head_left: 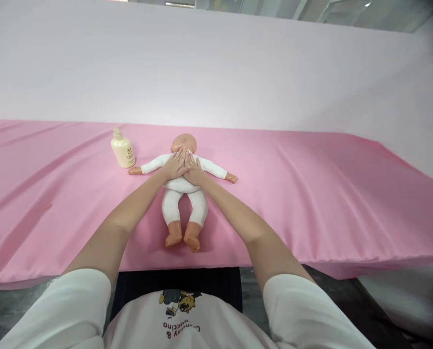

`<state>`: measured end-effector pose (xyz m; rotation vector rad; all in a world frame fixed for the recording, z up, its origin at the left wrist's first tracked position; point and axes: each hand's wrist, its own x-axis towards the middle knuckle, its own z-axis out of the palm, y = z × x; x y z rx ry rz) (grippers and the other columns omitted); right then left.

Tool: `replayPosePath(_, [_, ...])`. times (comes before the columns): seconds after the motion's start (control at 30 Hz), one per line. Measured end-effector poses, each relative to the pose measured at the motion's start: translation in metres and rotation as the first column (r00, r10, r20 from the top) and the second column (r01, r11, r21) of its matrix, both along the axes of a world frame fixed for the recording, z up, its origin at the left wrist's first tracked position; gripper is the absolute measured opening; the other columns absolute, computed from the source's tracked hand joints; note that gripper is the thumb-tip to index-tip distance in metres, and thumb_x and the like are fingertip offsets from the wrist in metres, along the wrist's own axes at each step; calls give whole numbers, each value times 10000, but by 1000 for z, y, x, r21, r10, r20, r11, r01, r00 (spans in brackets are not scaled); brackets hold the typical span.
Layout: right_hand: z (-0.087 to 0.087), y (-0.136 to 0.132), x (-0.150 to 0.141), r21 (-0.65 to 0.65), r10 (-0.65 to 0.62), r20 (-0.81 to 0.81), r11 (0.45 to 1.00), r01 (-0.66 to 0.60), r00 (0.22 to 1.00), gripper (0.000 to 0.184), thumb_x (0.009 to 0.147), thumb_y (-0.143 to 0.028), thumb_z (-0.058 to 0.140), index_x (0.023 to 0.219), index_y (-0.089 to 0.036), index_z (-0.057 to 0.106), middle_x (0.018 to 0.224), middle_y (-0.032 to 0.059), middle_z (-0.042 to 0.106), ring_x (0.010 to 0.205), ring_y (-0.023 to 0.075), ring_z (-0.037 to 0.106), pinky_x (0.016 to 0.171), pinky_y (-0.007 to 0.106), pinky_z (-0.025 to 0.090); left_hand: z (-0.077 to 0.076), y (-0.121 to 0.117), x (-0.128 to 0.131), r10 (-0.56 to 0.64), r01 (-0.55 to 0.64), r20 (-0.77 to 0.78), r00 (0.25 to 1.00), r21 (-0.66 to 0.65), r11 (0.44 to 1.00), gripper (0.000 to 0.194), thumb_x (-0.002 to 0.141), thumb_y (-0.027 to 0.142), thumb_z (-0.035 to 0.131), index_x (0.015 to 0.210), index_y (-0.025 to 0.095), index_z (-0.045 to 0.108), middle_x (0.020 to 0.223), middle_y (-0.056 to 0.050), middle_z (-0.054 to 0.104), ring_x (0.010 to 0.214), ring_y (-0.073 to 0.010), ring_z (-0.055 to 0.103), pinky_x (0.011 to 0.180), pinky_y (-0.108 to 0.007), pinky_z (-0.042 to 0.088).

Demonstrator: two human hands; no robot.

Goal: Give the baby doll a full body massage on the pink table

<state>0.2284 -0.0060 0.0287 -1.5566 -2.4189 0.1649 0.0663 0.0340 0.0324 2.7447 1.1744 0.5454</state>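
Observation:
A baby doll (pixel 182 184) with a white cloth body lies on its back, its head away from me and its bare feet toward me. My left hand (pixel 174 165) rests flat on the doll's chest, fingers stretched toward its neck. Beside it my right hand (pixel 194 169) lies flat on the other side of the chest. The two hands meet or nearly meet near the middle, and both are open, holding nothing. They cover most of the doll's upper body. Its arms spread out to either side.
A cream pump bottle (pixel 122 150) stands left of the doll, close to its hand. A pink cloth (pixel 292 194) with folds covers the table. Behind the table rises a white wall or panel (pixel 216 68). The table's front edge lies just before my body.

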Motion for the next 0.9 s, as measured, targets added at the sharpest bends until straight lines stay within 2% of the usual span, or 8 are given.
replayPosePath(0.13, [-19,8,-6,10,-108,-9,994,108,994,792,1027,-349,304,1694,20,91,1784,182,22,1685,295,65,1361,533,101,-19,3,0,76,-76,22,997,-15,997,761,1044,428,330,1666,1,234,1758,-248,157,1676,-308,97,1350,-524,140])
replayPosePath(0.27, [-24,10,-7,-10,-197,-80,980,197,977,806,1043,-432,324,1712,-47,91,1791,154,10,1684,299,82,1355,550,126,-18,-2,1,132,-130,36,991,-36,991,771,1031,411,352,1682,21,215,1774,-215,106,1679,-295,90,1352,-504,135])
replayPosePath(0.4, [-20,7,-10,-65,-311,-115,950,305,944,815,1065,-492,281,1712,-46,65,1792,170,11,1680,311,101,1356,539,132,-18,-7,6,291,-283,66,954,-115,952,846,1037,461,378,1672,-52,153,1767,-252,76,1675,-321,108,1356,-482,126])
replayPosePath(0.5, [-16,1,-13,-127,-391,-103,917,378,915,849,1069,-514,286,1702,-6,36,1787,196,13,1680,326,81,1355,553,134,-22,-11,7,408,-389,93,908,-177,904,905,1038,523,395,1659,-84,140,1751,-296,101,1666,-366,128,1350,-528,139])
replayPosePath(0.63, [-11,-6,-19,-196,-473,-91,871,450,876,901,1064,-554,297,1688,40,31,1779,224,23,1679,348,80,1347,586,169,-27,-14,8,495,-465,125,860,-208,861,973,1021,644,389,1649,-72,192,1727,-333,149,1651,-408,164,1331,-608,168])
replayPosePath(0.73, [-10,-13,-24,-235,-534,-155,837,493,831,932,1049,-566,325,1678,66,55,1773,245,26,1674,382,84,1333,616,200,-27,-21,11,555,-516,150,818,-232,824,1040,989,741,389,1637,-60,252,1712,-344,197,1636,-433,205,1328,-619,182])
replayPosePath(0.83, [-9,-27,-24,-224,-498,-224,863,453,838,896,1044,-518,356,1668,79,117,1759,280,55,1662,414,124,1318,631,224,-26,-38,14,610,-567,171,774,-243,787,1057,980,759,406,1624,-69,273,1688,-375,227,1618,-467,236,1301,-669,215])
replayPosePath(0.9, [-10,-43,-19,-179,-395,-201,915,363,897,820,1050,-448,336,1668,62,160,1758,271,85,1662,405,136,1320,630,205,-25,-56,11,584,-549,152,798,-217,807,1014,1005,724,385,1626,-69,270,1690,-375,216,1618,-474,232,1286,-689,226])
